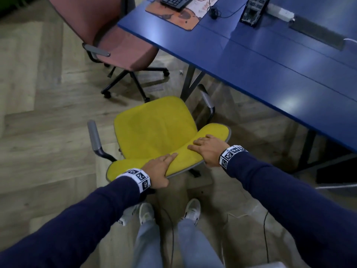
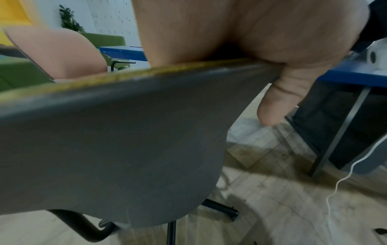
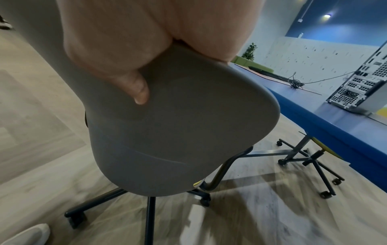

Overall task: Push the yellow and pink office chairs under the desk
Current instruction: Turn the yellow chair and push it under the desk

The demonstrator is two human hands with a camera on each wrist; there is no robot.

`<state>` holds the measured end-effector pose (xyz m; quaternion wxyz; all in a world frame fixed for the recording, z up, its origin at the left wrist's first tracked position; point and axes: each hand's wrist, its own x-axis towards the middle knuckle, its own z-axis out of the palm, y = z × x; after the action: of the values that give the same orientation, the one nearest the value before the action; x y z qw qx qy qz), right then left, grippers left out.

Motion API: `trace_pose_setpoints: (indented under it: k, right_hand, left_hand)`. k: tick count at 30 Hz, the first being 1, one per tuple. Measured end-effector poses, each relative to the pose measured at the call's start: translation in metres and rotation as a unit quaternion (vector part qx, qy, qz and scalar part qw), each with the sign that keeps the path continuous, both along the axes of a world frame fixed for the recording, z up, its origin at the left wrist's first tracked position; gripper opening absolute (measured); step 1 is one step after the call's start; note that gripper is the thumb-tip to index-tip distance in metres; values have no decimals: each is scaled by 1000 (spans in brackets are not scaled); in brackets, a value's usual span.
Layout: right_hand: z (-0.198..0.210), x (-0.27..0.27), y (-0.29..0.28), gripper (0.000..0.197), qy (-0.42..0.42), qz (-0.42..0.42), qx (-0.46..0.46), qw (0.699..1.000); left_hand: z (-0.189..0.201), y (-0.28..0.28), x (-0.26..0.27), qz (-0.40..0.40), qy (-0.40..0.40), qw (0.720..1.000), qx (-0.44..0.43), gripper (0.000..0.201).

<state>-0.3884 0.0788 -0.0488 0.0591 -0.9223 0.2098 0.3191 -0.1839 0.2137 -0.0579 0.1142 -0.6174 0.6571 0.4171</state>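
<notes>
Both hands are gripping the backrest top of the yellow fabric chair (image 1: 154, 128): left hand (image 1: 159, 172), right hand (image 1: 207, 148). The pink chair (image 1: 116, 35) is sitting upper left beside the glossy blue table (image 1: 251, 60).

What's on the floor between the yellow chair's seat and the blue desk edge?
In the head view, only the chair's right armrest and the desk's dark metal leg lie between the yellow chair and the blue desk; otherwise bare wooden floor.

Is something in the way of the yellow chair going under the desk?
Maybe. A dark desk leg stands right ahead of the yellow chair, near its armrest. The chair likely must steer past it to go under the desk.
</notes>
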Motion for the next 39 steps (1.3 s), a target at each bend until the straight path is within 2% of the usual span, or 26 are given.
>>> trace_pose_setpoints:
  k: [8,13,19,23,39]
  right_hand:
    - [1,12,44,78,-26,-62,-17,998]
    - [4,25,86,74,-20,-102,-16,994]
    - [4,29,124,67,-26,-134,-19,990]
    - [4,24,150,66,-30,-156,-19,987]
    - [2,-41,230,76,-4,-252,-15,968]
  left_hand:
    - [13,24,17,-10,-38,999,-29,99]
    - [20,43,40,-50,-55,997,-25,99]
    - [28,69,52,-32,-110,992,-53,86]
    - [28,95,63,-26,-119,989,-86,82]
    - [25,118,18,-166,-88,979,-75,57]
